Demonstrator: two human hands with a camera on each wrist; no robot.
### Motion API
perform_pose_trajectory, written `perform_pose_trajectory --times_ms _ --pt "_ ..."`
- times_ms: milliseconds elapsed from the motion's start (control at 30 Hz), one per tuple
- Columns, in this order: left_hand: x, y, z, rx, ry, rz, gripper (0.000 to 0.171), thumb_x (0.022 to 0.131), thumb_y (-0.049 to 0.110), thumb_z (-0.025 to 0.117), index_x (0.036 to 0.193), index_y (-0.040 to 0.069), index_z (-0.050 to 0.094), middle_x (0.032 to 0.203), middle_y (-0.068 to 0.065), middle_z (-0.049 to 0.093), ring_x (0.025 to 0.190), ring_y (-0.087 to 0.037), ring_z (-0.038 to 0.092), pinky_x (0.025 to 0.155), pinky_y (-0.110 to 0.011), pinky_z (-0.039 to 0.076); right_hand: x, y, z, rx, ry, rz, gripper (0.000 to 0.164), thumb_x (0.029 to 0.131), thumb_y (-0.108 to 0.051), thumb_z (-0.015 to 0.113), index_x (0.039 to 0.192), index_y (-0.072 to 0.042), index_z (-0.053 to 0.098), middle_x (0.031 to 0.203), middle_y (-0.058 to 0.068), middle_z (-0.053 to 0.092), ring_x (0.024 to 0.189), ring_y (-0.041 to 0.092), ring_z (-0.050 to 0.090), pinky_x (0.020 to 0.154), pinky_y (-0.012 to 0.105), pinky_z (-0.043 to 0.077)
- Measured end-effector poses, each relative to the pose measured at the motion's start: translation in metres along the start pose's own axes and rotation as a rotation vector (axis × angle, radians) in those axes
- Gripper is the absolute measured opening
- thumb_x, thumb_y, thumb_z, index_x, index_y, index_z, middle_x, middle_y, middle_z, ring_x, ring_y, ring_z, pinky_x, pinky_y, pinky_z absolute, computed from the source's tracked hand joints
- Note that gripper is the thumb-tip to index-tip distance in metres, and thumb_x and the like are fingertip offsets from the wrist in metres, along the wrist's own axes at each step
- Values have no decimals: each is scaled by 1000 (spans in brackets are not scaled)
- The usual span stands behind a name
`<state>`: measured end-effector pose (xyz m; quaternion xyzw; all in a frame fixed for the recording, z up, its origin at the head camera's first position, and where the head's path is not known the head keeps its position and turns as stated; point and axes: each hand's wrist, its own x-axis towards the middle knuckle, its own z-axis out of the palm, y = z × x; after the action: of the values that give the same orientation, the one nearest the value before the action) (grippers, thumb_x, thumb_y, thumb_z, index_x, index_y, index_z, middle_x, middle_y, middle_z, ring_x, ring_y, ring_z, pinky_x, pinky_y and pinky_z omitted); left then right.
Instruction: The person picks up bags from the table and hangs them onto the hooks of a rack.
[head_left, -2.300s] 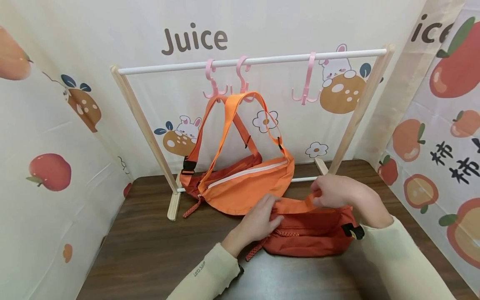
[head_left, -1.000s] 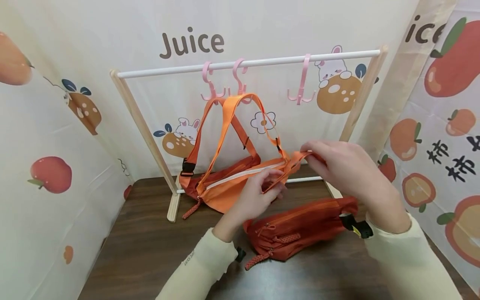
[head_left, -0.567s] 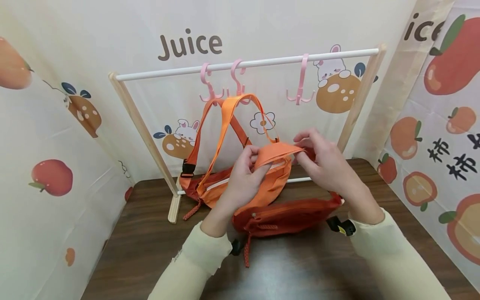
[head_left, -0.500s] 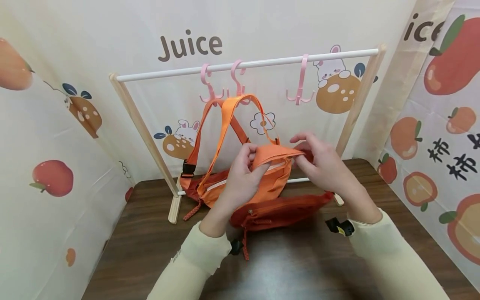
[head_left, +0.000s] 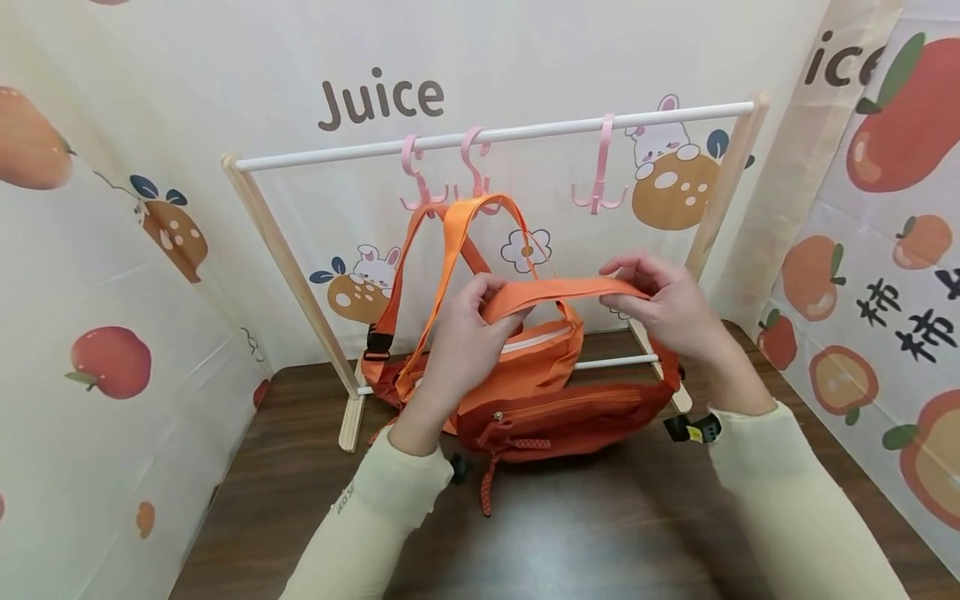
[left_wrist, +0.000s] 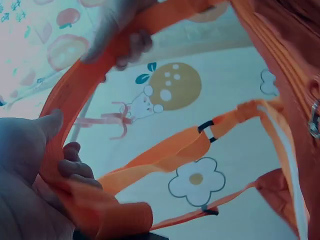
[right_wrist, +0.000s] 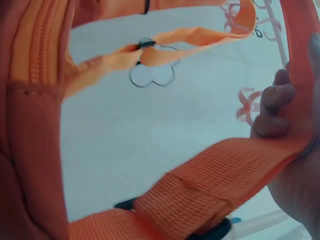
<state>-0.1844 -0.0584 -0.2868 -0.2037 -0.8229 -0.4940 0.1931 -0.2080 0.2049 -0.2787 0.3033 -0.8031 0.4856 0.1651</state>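
Observation:
My left hand (head_left: 467,337) and right hand (head_left: 667,307) hold up the orange webbing strap (head_left: 558,289) of a rust-red waist bag (head_left: 577,425), thumbs and fingers curled round it. Between the hands the strap spans nearly level. Below it the bag stands upright close over the table, zip pulls dangling on its left. Behind it, a bright orange bag (head_left: 543,354) hangs by its strap from the middle pink hook (head_left: 474,162). In the right wrist view the strap (right_wrist: 200,185) runs from the right hand down towards a black buckle.
A white rail (head_left: 540,132) on wooden posts carries the hooks. The left pink hook (head_left: 417,175) bears another red bag (head_left: 386,383), partly hidden. On the right pink hook (head_left: 602,167) nothing hangs. The dark wooden table (head_left: 300,517) lies beneath, printed curtains around.
The rust-red bag lay on the table at first. Both hands have raised its strap, drawing the bag up and back to the left. Lately they have spread apart, pulling the strap out straighter.

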Motion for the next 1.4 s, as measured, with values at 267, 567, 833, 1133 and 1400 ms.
perform_pose_trajectory --times_ms 267,567,833,1133,1400 --pt "23 0 -1 108 27 185 38 90 37 65 122 18 63 88 10 57 72 -9 48 60 -29 43 23 0 -20 -180 221 -128 24 92 -11 65 115 -16 70 78 1 64 58 12 54 49 22 41" --pt "51 11 4 96 75 237 29 97 35 55 120 19 65 81 7 58 62 -11 45 53 -29 38 59 18 -42 -249 333 3 25 98 -36 51 111 -21 66 85 6 58 69 17 52 56 28 38" --pt "67 20 7 103 149 257 27 99 27 53 120 15 65 81 5 57 69 -10 47 58 -26 40 84 18 -55 -246 305 136 33 100 -42 43 113 -17 60 90 7 52 76 21 47 63 32 39" --pt "76 17 12 61 172 205 28 98 25 56 121 13 64 91 3 61 76 -10 50 63 -25 44 93 25 -58 -280 233 216 40 99 -48 39 119 -17 55 102 7 53 83 23 47 68 33 41" --pt "77 9 16 52 165 149 26 98 26 56 120 14 63 94 4 61 76 -10 50 62 -26 43 93 36 -58 -263 158 245 42 98 -51 38 122 -20 53 103 5 54 85 27 48 70 34 44"
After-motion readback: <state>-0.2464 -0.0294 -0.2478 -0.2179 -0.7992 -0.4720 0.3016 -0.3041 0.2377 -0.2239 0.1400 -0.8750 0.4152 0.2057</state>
